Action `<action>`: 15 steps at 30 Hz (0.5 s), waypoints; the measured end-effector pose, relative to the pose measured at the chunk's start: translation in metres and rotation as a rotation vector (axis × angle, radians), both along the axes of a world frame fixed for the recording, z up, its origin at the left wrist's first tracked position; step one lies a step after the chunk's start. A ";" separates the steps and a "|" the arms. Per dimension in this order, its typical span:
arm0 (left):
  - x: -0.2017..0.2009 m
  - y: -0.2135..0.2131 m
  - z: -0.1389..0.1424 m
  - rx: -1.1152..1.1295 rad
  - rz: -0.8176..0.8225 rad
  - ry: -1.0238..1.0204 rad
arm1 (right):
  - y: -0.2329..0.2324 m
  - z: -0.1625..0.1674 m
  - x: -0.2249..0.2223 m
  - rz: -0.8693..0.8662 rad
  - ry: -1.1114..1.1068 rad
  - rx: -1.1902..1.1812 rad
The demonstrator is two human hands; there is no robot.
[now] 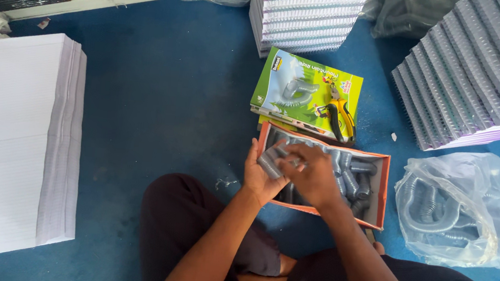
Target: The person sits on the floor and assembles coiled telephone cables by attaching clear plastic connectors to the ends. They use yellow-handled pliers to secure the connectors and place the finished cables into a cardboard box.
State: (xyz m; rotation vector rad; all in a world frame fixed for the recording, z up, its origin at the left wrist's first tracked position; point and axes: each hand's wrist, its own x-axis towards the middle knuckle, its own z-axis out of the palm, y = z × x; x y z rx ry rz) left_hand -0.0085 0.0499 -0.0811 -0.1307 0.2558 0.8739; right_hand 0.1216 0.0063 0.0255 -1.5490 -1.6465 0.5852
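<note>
Centre frame: left hand (262,175) cups a grey coil (270,163), fingers curled under it. Right hand (310,173) closes over the same coil from above, fingertips pinching its end. Both hands sit over the left end of an orange box (383,191) filled with more coils. Just above the box: a green-covered book (294,87), pliers (341,115) with yellow handles lying on it. Lower right: clear bag (467,208) of coiled wire. Left edge: white paper stack (15,138). Top and upper right: spiral-bound pads (479,70) stacked on blue floor (164,91).
</note>
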 end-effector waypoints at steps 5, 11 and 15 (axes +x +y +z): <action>0.000 -0.001 0.012 -0.069 -0.011 0.111 | -0.009 -0.010 0.032 -0.185 0.039 -0.393; -0.002 -0.002 0.016 -0.006 -0.005 0.029 | -0.025 -0.017 0.039 0.037 -0.367 -0.590; -0.002 -0.002 0.014 -0.015 0.002 0.021 | -0.032 -0.022 0.037 0.066 -0.545 -0.645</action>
